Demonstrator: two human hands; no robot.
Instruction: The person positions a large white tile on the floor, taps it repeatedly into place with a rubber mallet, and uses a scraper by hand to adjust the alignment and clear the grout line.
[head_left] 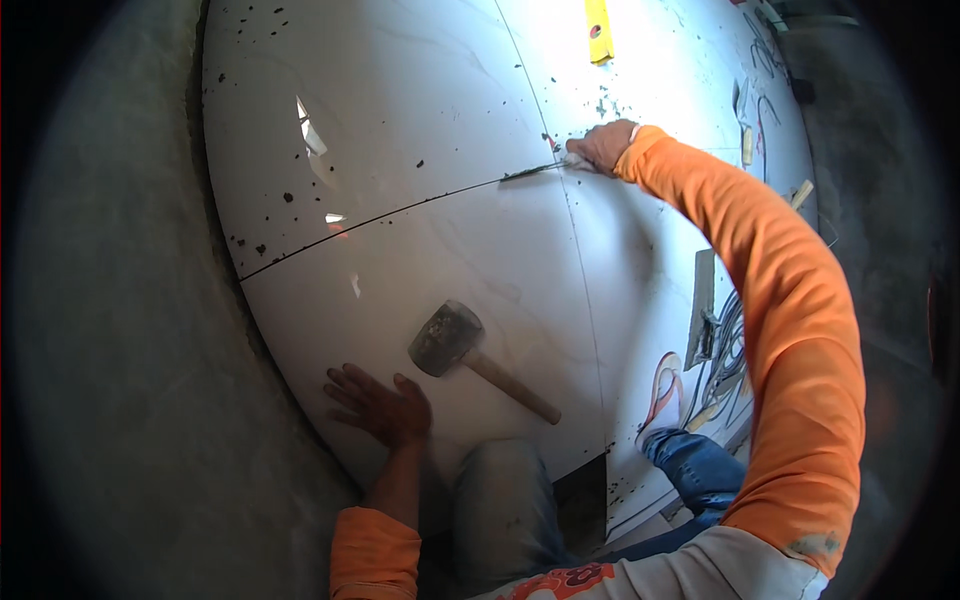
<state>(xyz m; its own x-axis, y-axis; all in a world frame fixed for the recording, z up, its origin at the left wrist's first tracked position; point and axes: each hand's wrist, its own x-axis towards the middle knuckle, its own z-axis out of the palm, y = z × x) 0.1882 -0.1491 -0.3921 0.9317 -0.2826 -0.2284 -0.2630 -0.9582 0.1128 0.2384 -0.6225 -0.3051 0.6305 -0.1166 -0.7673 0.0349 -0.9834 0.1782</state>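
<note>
My right hand (600, 148) is closed on a thin flat scraper (530, 173), whose dark blade lies along the joint between pale, veined tiles (400, 110) near where joints cross. Something small and whitish shows under its fingers, too unclear to name. My left hand (382, 405) rests spread on the lower left tile, holding nothing. Beside it lies a rubber mallet (443, 338) with a wooden handle. Dark crumbs are scattered over the tiles.
A yellow level (600, 30) lies at the top. A notched trowel (700, 300), coiled cables (730, 350) and wood pieces (800, 195) sit at the right. Grey concrete (110, 300) borders the left. My knee (505, 510) and sandaled foot (662, 400) are low in view.
</note>
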